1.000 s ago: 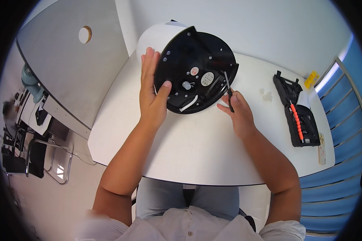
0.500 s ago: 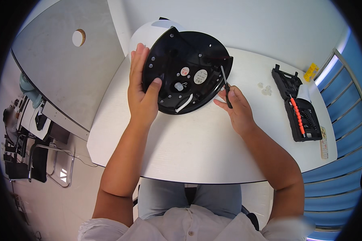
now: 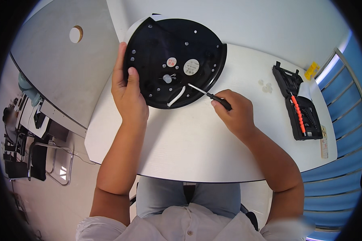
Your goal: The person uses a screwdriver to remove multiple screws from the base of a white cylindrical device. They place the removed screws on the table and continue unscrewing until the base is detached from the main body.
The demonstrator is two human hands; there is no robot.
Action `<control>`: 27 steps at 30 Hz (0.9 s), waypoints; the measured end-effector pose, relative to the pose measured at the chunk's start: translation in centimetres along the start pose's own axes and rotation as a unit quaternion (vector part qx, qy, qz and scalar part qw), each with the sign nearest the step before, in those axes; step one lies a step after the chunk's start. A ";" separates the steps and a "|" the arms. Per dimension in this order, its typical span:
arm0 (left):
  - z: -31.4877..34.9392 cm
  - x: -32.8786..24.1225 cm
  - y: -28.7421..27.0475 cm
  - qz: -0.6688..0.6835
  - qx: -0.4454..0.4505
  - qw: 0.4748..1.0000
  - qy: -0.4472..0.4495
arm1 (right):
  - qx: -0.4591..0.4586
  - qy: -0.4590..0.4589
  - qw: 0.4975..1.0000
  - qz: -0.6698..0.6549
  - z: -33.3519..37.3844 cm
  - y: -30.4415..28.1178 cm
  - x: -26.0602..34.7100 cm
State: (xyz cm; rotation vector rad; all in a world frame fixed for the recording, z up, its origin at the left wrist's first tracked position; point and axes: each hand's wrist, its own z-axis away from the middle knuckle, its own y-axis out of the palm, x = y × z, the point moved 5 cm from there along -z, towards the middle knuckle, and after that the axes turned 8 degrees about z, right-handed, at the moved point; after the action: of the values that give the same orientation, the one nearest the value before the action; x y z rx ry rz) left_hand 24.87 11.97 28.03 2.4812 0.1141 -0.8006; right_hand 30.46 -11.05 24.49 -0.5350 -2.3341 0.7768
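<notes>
1. Screwdriver now slants up-left across the black round base's lower part, its tip near the white curved strip; moments earlier it pointed at the base's right edge, so work there seems paused.
2. That base, tilted up over the surface, has swung leftward and more face-on.
3. Left hand clasps the base's left edge, thumb on its face.
4. Right hand, below-right of the base, curls around the screwdriver's handle; tip contact is unclear.

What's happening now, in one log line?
left hand: gripping black panel | right hand: holding screwdriver | tool case: open on table
</notes>
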 end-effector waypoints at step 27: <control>2.1 0.9 1.3 -0.097 0.004 0.995 0.004 | 0.255 0.164 0.953 0.019 2.2 0.1 -2.5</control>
State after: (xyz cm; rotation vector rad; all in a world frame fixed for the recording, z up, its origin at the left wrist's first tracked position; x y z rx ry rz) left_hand 24.83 9.75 26.65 2.5077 0.3593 -0.8719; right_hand 30.84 -13.16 21.96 -0.4371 -1.7338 1.1637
